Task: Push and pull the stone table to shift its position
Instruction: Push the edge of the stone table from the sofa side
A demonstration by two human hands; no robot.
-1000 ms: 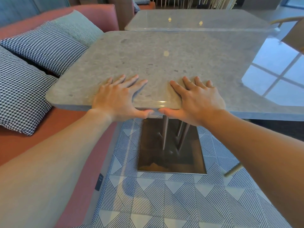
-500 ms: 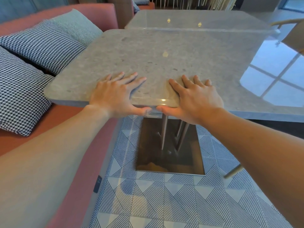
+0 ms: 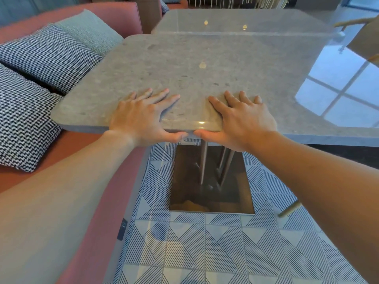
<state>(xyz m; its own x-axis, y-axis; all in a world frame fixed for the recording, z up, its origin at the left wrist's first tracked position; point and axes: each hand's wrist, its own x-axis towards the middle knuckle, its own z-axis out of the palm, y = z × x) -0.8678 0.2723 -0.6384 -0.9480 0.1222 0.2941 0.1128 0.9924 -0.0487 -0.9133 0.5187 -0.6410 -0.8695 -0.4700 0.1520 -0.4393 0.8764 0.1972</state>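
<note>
**Head view: both hands clamped on the near edge of the stone table**

Since half a second ago little has changed: your hands keep the same hold, and the stone table [image 3: 205,78] sits almost where it did against the sofa [image 3: 114,181] on your left.

No containers here, and the tabletop carries only your hands.

Your left hand [image 3: 141,115] lies flat with fingers spread on top and the thumb hooked under the near edge, so it pinches the slab. Your right hand [image 3: 242,121] mirrors it just beside, thumb under the edge, thumb tips nearly touching. Below and between your hands the legs drop to a dark metal base plate [image 3: 211,191] on the patterned floor tiles [image 3: 205,253]. Left of your left hand, houndstooth cushions [image 3: 24,124] rest on the sofa. Beyond your fingertips a second table [image 3: 246,21] butts against the far edge.
</note>
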